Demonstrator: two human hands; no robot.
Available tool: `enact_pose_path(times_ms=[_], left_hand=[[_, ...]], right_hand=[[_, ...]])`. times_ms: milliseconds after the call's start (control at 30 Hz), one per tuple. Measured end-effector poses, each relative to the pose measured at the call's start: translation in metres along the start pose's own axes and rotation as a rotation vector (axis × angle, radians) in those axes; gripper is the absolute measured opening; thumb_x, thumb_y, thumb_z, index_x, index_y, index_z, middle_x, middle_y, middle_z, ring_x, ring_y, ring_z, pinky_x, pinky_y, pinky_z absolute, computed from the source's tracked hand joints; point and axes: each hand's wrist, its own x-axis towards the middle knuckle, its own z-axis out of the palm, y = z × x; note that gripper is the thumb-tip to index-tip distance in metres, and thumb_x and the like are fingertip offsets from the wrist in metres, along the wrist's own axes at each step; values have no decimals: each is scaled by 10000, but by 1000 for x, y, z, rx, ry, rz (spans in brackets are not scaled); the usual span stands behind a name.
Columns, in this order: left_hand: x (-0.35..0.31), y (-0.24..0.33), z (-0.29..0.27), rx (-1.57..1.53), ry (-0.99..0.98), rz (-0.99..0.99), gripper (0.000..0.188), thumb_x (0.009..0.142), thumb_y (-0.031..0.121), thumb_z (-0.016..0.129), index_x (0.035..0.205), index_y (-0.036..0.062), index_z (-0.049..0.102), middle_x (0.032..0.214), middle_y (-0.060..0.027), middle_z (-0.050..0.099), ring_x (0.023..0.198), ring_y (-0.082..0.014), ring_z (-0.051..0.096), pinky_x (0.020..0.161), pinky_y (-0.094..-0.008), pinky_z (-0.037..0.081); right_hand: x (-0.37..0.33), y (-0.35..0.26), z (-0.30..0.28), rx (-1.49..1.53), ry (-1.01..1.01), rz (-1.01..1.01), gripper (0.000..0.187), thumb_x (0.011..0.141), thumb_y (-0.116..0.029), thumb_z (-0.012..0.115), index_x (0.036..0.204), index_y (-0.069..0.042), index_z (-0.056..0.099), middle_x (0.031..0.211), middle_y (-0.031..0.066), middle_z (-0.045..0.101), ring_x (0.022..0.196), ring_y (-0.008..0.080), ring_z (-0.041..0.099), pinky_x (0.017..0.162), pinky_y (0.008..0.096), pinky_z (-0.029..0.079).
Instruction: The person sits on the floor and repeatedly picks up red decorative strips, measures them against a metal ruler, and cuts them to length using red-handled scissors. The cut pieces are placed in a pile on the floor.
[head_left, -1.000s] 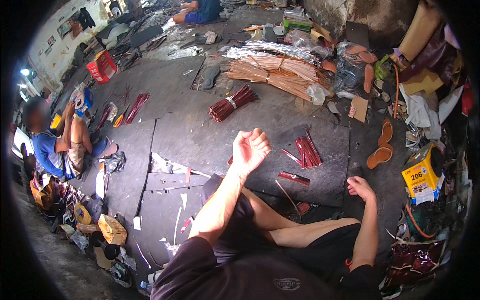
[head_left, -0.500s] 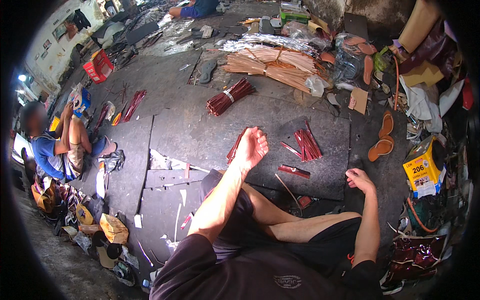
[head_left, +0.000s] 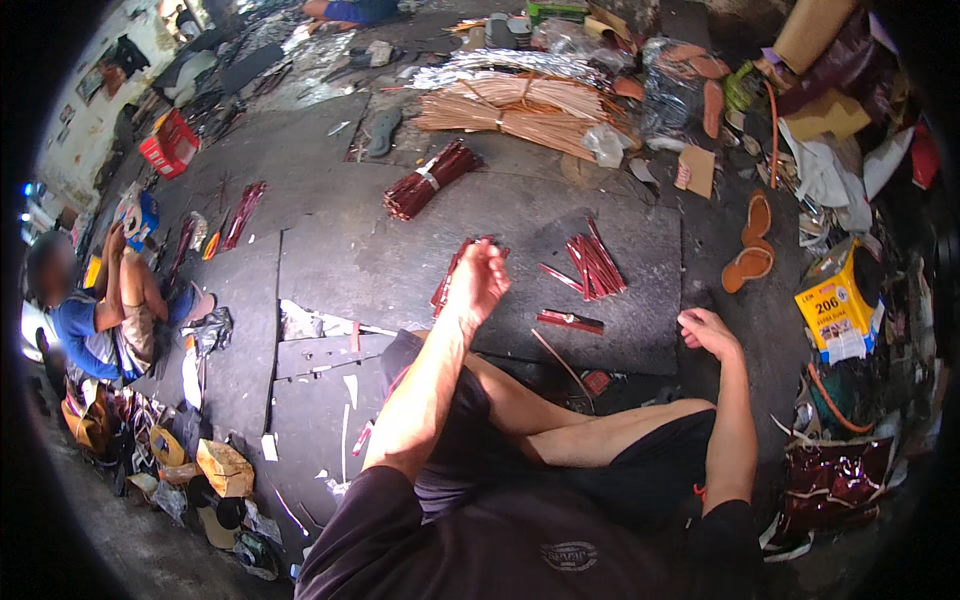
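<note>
I sit on a dark slab floor (head_left: 380, 250) with my legs folded. My left hand (head_left: 480, 282) stretches forward and lies with fingers straight on a few thin red sticks (head_left: 447, 283) on the floor. My right hand (head_left: 706, 330) rests at the slab's right edge with the fingers curled in; nothing shows in it. A loose fan of red sticks (head_left: 594, 265) lies between my hands, farther out. A short red bundle (head_left: 570, 321) lies nearer, left of my right hand.
A tied bundle of red sticks (head_left: 430, 180) and a heap of tan sticks (head_left: 520, 100) lie farther ahead. Orange sandals (head_left: 750, 250) and a yellow box (head_left: 835, 305) sit to the right. Another person (head_left: 100, 315) sits at the left. A red crate (head_left: 165, 150) stands far left.
My left hand has come down and moved slightly left, from raised above the floor onto the red sticks. My right hand has stayed at the slab's right edge.
</note>
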Motion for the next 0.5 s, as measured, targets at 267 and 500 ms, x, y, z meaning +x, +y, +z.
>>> enact_pose_path(times_ms=[267,500], left_hand=[[9,2,-14,-59,42,106,252,977,300,467,801,142,554,664,50,471,590,-77,445,568,-214,401],[7,3,-12,-55,86,104,254,973,295,478,794,134,558,659,41,479,601,-81,448,567,-208,404]], right_hand=[[2,3,-1,14,8,-3,496,919,-397,647,1220,-7,581,946,61,636,805,136,616,713,301,547],[4,5,-3,-15,25,-8,453,917,-373,662,1186,-12,613,930,34,608,786,127,586,688,297,558]])
